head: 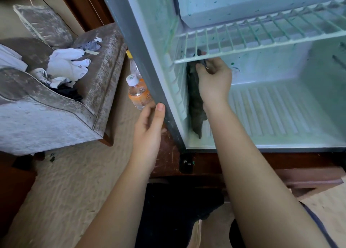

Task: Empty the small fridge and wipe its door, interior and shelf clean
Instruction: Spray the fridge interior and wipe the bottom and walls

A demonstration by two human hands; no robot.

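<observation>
Head view: right hand [213, 79] pinches a dark cloth [196, 105] under the wire shelf's [262, 32] front left corner, cloth hanging lengthwise down the fridge's [138, 56] left inner wall, while the straight-fingered left hand [148, 129] braces its outer edge.
</observation>
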